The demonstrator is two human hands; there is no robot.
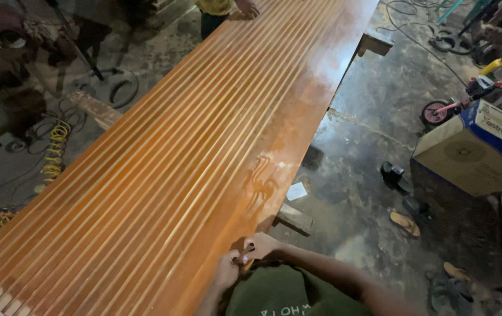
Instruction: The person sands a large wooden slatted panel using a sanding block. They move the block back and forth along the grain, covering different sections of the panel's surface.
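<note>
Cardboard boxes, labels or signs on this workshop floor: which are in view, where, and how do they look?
Large cardboard carton: on the floor right of the long ribbed orange wooden panel; brown sides, blue-and-white printed top edge.
Small white paper scrap: on the floor beside the panel's right edge; squarish, markings not visible.

One view only, from a camera on my head, angled steeply down and forward. It looks along a long ribbed orange-brown wooden panel (204,158) running from the near left to the far top. My left hand (226,270) and right hand (261,244) sit close, at the bottom edge. The workshop floor (368,134) fills the right side.
</note>
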